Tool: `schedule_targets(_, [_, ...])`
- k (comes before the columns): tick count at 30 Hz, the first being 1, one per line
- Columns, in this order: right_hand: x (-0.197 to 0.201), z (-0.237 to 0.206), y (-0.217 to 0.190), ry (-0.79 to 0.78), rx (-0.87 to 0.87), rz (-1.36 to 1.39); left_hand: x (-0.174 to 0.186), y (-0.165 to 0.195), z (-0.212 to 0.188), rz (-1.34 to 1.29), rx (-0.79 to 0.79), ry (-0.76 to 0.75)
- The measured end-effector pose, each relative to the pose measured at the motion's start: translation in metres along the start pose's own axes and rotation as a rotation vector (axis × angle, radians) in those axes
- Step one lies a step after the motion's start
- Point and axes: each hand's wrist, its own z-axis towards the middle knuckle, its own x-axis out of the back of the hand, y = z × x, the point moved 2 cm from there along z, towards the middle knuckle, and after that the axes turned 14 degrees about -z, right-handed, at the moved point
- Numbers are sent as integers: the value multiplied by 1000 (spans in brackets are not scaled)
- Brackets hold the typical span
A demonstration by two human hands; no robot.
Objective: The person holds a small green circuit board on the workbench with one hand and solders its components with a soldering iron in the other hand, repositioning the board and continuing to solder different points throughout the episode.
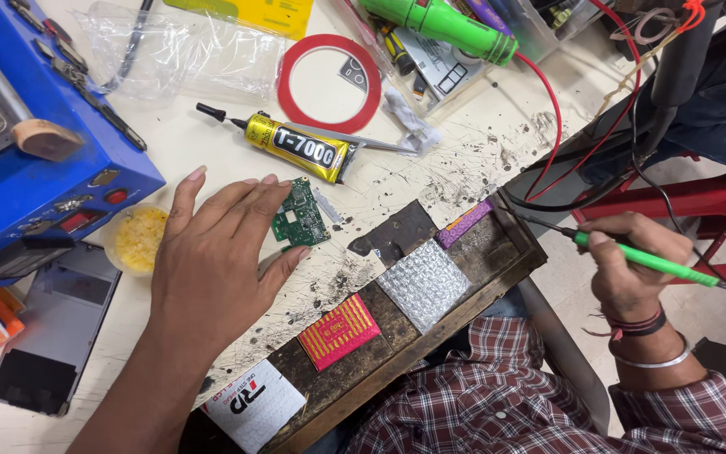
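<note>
Meanwhile the left hand (212, 252) rests on the table (464, 160), fingers spread, touching a green circuit board (301, 215). Right hand (632, 269) fingers clamp a green soldering iron (644, 259). Nearby, a small round tub (136, 238) holds yellow stuff.

Glue tube (300, 149) behind circuit board (300, 216)

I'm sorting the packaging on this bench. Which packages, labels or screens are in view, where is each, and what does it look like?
Glue tube: past the left hand, lying flat; yellow, black band, black nozzle.
Red packet: table's near edge; small rectangle, yellow pattern.
White card: near edge, by the left forearm; black and red mark.
Purple label: beside the dark mat; narrow strip.
Phone screen: far left; dark, blank.
</note>
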Motion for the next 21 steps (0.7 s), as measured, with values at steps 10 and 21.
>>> schedule_targets(10, [-3,5,-12,-37,24,-67,0,-2,0,-8,1,5])
schedule_targets(21, [11,2,-2,-24,-37,-32,1,0,1,1,10,-4])
